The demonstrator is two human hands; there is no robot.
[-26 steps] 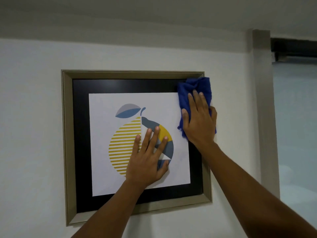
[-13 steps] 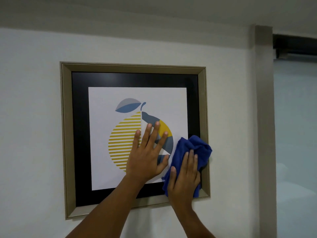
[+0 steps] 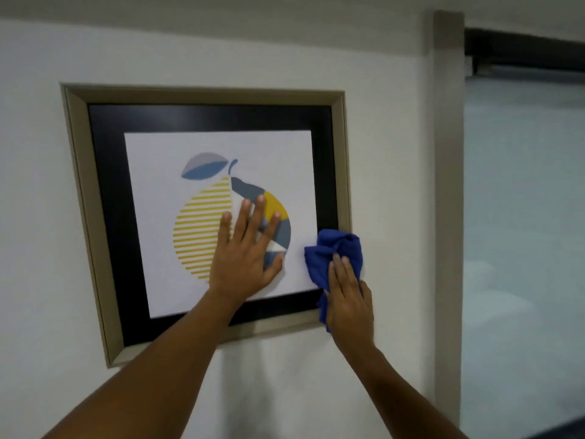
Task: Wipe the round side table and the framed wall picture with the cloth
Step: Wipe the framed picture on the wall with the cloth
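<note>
The framed wall picture (image 3: 202, 118) hangs on a white wall: beige frame, black mat, white print of a striped yellow fruit. My left hand (image 3: 245, 251) lies flat and spread on the print's middle, bracing the glass. My right hand (image 3: 348, 299) presses a crumpled blue cloth (image 3: 335, 251) against the picture's lower right corner, over the frame's right edge. The cloth bunches above my fingers. The round side table is out of view.
A beige vertical trim post (image 3: 448, 198) runs down the wall right of the picture. Beyond it is a pale frosted glass panel (image 3: 522, 217) under a dark top rail (image 3: 522, 52). Bare white wall surrounds the frame.
My right hand swept the cloth from the frame's top right corner down its right side to the lower right corner. My left hand stayed flat on the print.
</note>
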